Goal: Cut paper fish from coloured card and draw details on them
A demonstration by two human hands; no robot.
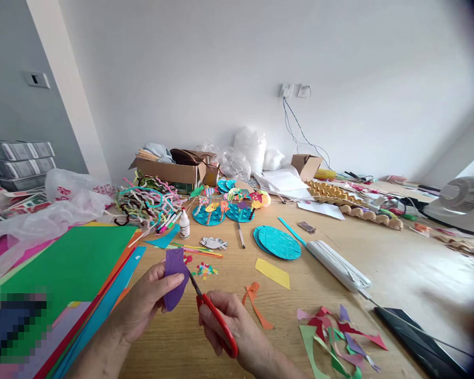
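Note:
Between the thumb and fingers of my left hand [148, 295] is a piece of purple paper [174, 284], held upright with a faint drawn outline on it. My right hand [231, 318] grips a pair of scissors [221, 321] with red handles. The blade tips touch or nearly touch the paper's right edge. Just beyond my hands lie small coloured paper dots [206, 270], a white fish cutout [214, 242] and thin paper strips [197, 250]. A white glue bottle [184, 225] stands behind them.
Coloured paper sheets [75, 258] are stacked at left. Paper scraps [335, 337] lie front right, near a white power strip [337, 265]. Blue discs [278, 242], pipe cleaners [148, 200], a cardboard box [169, 171] and decorated blue plates [209, 217] sit farther back. A fan [462, 205] stands at right.

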